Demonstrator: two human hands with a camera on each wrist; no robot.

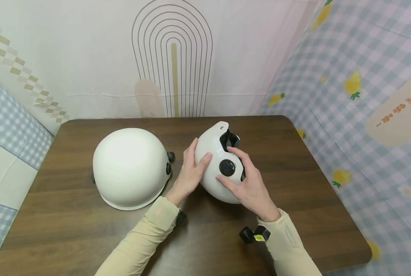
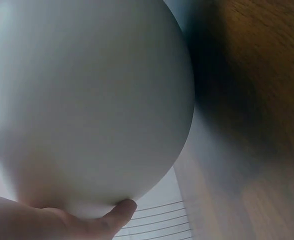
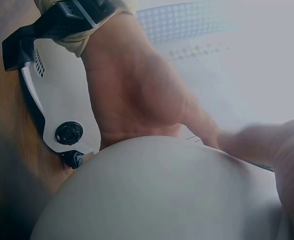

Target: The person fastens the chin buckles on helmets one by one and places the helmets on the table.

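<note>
A small white helmet (image 1: pixel 219 193) is tipped on its side on the table, with a black round knob (image 1: pixel 227 167) facing up and its dark inside showing at the right. My left hand (image 1: pixel 188 170) holds the shell's left side, thumb on top and fingers along the far side. In the left wrist view, a fingertip (image 2: pixel 124 207) presses the smooth shell (image 2: pixel 102 100). At the right, my right hand (image 1: pixel 255 188) grips the open edge, with thumb below the knob and index finger above it. Its other fingers are hidden.
Left of my hands stands a second, larger white helmet (image 1: pixel 129 165), dome up, with black fittings at its sides. Both are on a brown wooden table (image 1: pixel 64 230). Patterned cloth (image 1: pixel 240 57) hangs behind it. A black wrist camera (image 1: pixel 255 234) juts from my right sleeve.
</note>
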